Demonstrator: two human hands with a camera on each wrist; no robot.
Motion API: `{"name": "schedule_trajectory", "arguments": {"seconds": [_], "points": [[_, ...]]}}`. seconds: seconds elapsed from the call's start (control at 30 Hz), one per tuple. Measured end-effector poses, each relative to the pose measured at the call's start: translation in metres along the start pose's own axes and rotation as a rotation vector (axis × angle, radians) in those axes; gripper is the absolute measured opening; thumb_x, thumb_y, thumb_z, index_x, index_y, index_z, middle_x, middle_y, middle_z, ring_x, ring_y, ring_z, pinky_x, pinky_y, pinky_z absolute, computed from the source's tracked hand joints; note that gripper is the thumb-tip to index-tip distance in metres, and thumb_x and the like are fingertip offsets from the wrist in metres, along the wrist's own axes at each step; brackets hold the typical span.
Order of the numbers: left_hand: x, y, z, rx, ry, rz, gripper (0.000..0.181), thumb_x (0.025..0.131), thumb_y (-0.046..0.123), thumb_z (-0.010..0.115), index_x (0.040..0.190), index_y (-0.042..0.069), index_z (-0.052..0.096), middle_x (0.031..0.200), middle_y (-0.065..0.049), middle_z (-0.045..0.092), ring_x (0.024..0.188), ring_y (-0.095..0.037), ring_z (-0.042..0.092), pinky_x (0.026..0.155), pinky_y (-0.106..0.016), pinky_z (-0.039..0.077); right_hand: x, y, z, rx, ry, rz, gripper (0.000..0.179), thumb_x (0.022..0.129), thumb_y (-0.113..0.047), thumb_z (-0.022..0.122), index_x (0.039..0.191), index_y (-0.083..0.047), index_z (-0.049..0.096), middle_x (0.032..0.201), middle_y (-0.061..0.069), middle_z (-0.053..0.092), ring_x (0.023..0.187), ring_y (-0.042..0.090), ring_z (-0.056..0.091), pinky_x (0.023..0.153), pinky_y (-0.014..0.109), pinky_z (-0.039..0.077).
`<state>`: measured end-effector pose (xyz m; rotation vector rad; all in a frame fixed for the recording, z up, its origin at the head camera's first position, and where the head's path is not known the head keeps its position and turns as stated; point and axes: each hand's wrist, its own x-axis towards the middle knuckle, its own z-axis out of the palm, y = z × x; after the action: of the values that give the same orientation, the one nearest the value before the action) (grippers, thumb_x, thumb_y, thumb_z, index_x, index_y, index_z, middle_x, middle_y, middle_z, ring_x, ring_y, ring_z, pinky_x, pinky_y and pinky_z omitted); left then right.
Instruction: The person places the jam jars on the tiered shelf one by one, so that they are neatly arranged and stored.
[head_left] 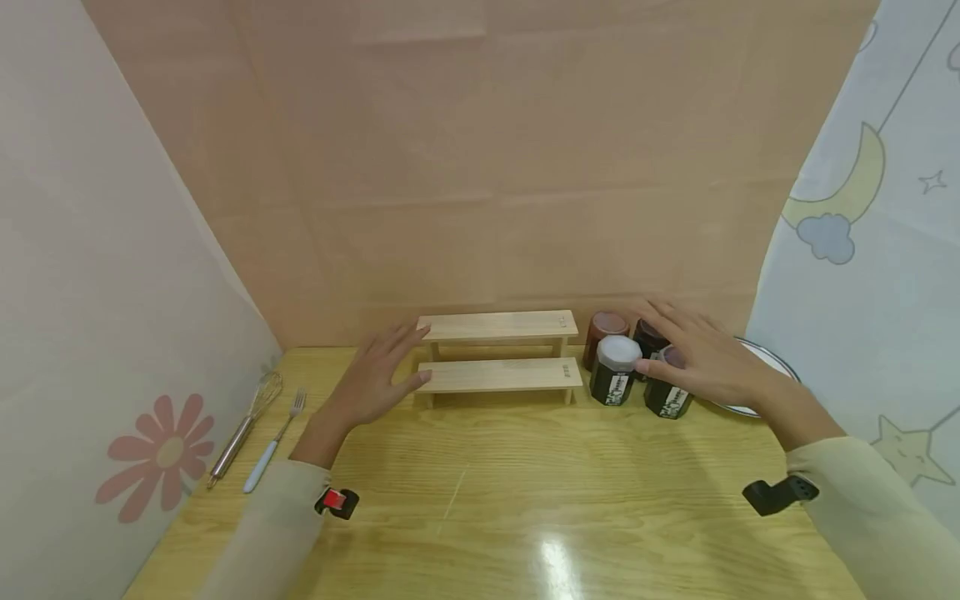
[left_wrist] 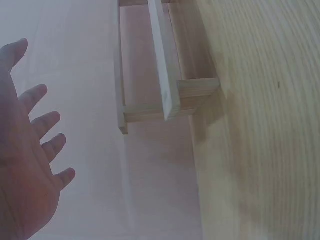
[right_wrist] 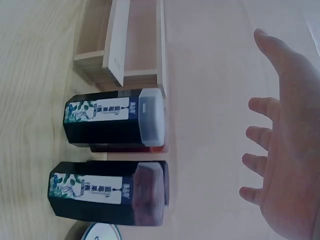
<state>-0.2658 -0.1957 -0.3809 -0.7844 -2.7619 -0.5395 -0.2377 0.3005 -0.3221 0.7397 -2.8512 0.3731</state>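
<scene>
A two-tier wooden shelf [head_left: 498, 375] stands at the back of the table. My left hand [head_left: 375, 379] hovers by the shelf's left end, fingers spread and holding nothing; the left wrist view shows it apart from the wood. Over the jars at the right, my right hand [head_left: 705, 358] is held with fingers extended and nothing in its grasp. Beneath it are a white-lidded dark jar [right_wrist: 112, 117] and a dark-lidded jar [right_wrist: 107, 192], both with printed labels. Behind these stand a reddish-brown jar [head_left: 606, 327] and another dark jar [head_left: 648, 336], partly hidden.
A whisk [head_left: 243, 429] and a fork with a pale handle [head_left: 273, 446] lie at the left side. A white plate with a dark rim [head_left: 772, 358] sits at the right, partly behind the right hand. Cloth-like walls bound the table on the left, back and right.
</scene>
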Motion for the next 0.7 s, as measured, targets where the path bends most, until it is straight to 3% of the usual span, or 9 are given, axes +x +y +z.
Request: {"name": "schedule_trajectory", "arguments": {"seconds": [0.3,0.47,0.6,0.7], "points": [[-0.002,-0.021,0.030,-0.163,0.065,-0.102,0.065,0.103,0.042,0.061,0.159,0.020,0.040,0.168,-0.010,0.035,0.152,-0.043,0.036,0.118,-0.074,0.029,-0.017,0.025,0.009,0.083,0.029,0.095,0.082,0.099,-0.047,0.064,0.166,-0.024,0.023,0.170,0.019,0.025,0.150,0.053,0.031,0.112,0.075,0.030],[0.002,-0.034,0.054,-0.339,0.053,-0.197,0.061,0.105,0.039,0.059,0.160,0.025,0.038,0.169,-0.009,0.032,0.155,-0.043,0.029,0.119,-0.075,0.027,-0.027,0.044,0.020,0.132,0.066,0.142,0.084,0.099,-0.044,0.067,0.166,-0.026,0.020,0.167,0.021,0.032,0.145,0.052,0.039,0.104,0.075,0.038],[0.000,-0.041,0.069,-0.465,0.035,-0.274,0.059,0.106,0.039,0.057,0.160,0.023,0.038,0.168,-0.010,0.035,0.156,-0.042,0.028,0.121,-0.073,0.025,-0.033,0.060,0.032,0.177,0.066,0.168,0.086,0.100,-0.041,0.067,0.167,-0.024,0.016,0.165,0.024,0.032,0.140,0.053,0.041,0.095,0.074,0.043],[-0.003,-0.046,0.078,-0.522,0.034,-0.315,0.058,0.107,0.039,0.056,0.159,0.019,0.040,0.166,-0.012,0.036,0.155,-0.043,0.029,0.122,-0.071,0.026,-0.038,0.069,0.040,0.221,0.058,0.190,0.086,0.101,-0.039,0.066,0.167,-0.018,0.015,0.166,0.027,0.028,0.143,0.056,0.036,0.099,0.076,0.040]]}}
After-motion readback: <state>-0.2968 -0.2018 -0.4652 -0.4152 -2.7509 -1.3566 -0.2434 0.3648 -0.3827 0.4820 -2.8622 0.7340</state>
